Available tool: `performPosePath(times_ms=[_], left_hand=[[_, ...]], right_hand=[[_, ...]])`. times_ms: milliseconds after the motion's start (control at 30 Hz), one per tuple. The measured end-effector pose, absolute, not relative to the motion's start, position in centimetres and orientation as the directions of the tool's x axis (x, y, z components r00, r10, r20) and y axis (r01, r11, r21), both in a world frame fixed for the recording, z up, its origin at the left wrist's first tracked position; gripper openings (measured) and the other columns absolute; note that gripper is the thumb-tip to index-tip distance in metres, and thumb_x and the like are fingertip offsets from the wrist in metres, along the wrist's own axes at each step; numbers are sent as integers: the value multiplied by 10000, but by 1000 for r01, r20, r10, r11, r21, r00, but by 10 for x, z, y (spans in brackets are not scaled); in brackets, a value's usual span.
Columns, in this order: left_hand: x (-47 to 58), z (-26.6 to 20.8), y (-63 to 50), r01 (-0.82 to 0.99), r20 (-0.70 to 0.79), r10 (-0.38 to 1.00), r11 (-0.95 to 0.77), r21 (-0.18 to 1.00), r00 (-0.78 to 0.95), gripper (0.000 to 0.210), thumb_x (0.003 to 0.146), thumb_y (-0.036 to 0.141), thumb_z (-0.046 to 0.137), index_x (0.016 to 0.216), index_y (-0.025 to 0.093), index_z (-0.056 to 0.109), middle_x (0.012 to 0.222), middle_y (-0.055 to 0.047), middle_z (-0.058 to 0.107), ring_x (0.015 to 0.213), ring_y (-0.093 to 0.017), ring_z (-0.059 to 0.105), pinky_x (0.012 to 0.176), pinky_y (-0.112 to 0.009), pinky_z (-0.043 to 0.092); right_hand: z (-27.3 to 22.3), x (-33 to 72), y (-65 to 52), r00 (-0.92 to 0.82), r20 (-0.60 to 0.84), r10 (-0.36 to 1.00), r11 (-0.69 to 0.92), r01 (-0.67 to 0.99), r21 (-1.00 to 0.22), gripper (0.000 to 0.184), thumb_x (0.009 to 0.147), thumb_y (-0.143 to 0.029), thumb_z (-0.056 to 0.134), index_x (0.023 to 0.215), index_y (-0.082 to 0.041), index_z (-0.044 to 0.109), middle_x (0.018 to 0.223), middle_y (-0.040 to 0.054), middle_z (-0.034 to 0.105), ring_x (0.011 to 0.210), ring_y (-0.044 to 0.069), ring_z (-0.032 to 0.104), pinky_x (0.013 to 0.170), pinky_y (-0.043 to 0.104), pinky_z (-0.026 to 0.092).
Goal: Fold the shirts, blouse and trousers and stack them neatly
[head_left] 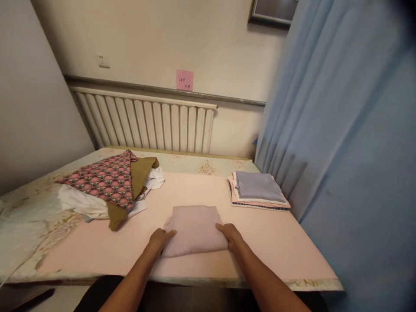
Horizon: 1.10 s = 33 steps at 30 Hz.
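A folded pale mauve cloth (196, 229) lies close to the front of the pink board or sheet (195, 188). My left hand (160, 241) grips its left edge, thumb on top and fingers tucked beneath. On the opposite edge, my right hand (230, 235) holds it the same way. Which garment or cloth it is, I cannot tell. To the right sits a stack of folded cloths with a grey-blue folded cloth (258, 185) on top. A loose heap on the left includes a red patterned cloth (108, 180), an olive cloth (143, 173) and white cloth (82, 201).
A floral cover (208, 167) shows around the pink surface. Along the right side hangs a blue curtain (325, 112), touching the table's edge. Behind stand a white radiator (156, 123) and a wall with a pink note (184, 80).
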<state>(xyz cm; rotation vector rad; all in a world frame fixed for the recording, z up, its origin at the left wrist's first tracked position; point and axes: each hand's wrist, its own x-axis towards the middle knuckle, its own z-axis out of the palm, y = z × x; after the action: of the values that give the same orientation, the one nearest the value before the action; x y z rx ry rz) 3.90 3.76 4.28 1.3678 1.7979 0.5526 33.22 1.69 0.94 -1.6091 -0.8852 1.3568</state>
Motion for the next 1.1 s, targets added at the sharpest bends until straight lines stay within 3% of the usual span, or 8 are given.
performPosePath(times_ms=[133, 267, 367, 500, 633, 767, 933, 1100], left_hand=[[47, 44, 40, 351, -441, 896, 400, 847, 44, 266, 773, 428, 615, 797, 164, 589, 765, -96, 719, 741, -237, 699, 660, -313, 535], [50, 37, 53, -67, -522, 839, 536, 841, 153, 231, 617, 225, 746, 788, 169, 601, 680, -51, 695, 607, -199, 662, 579, -284, 520], [58, 47, 62, -70, -468, 863, 487, 870, 187, 322, 590, 196, 754, 878, 171, 614, 733, -30, 711, 617, -174, 655, 557, -242, 489], [94, 92, 69, -13, -375, 870, 400, 916, 320, 468, 617, 292, 768, 1047, 187, 614, 928, -44, 732, 786, -205, 685, 665, -267, 509], [164, 136, 89, -3, -280, 886, 303, 953, 370, 539, 636, 300, 733, 1136, 167, 581, 964, -63, 723, 744, -192, 666, 639, -263, 485], [249, 156, 128, -54, -116, 905, 151, 987, 408, 532, 611, 241, 684, 1124, 143, 585, 940, -61, 717, 723, -171, 635, 637, -254, 461], [347, 160, 182, -106, 36, 897, 13, 994, 440, 496, 560, 211, 647, 1047, 123, 619, 904, -48, 711, 759, -170, 617, 671, -255, 452], [409, 158, 219, -110, 58, 895, -10, 994, 441, 466, 568, 189, 610, 1028, 118, 626, 893, -42, 707, 751, -159, 606, 679, -248, 444]], right_hand=[[10, 326, 28, 100, -411, 906, -391, -172, -904, 328, 590, -370, 753, 778, -131, 628, 667, 67, 670, 658, 227, 648, 649, 364, 507], [11, 325, 35, 65, -385, 921, -355, -269, -895, 408, 452, -243, 791, 808, -111, 642, 661, 46, 666, 634, 218, 629, 652, 373, 489], [19, 337, 38, 47, -332, 942, -301, -318, -899, 474, 407, -218, 795, 847, -124, 648, 682, 20, 672, 621, 188, 607, 638, 336, 466], [47, 380, 43, 16, -240, 971, -219, -352, -910, 472, 394, -231, 812, 833, -141, 662, 723, 8, 686, 593, 144, 572, 592, 266, 422], [94, 455, 53, 39, -121, 992, -99, -357, -929, 491, 423, -281, 846, 861, -163, 657, 757, -4, 685, 613, 134, 577, 609, 254, 431], [140, 540, 70, 144, -11, 990, 24, -242, -970, 480, 476, -331, 840, 887, -174, 648, 758, -2, 679, 619, 137, 578, 615, 262, 440], [164, 627, 101, 286, 46, 957, 82, -116, -990, 506, 426, -324, 839, 869, -175, 644, 743, -3, 682, 615, 138, 570, 599, 254, 435], [168, 683, 128, 351, 70, 934, 103, -75, -992, 492, 468, -337, 817, 893, -165, 636, 773, 11, 692, 699, 165, 596, 672, 285, 454]])
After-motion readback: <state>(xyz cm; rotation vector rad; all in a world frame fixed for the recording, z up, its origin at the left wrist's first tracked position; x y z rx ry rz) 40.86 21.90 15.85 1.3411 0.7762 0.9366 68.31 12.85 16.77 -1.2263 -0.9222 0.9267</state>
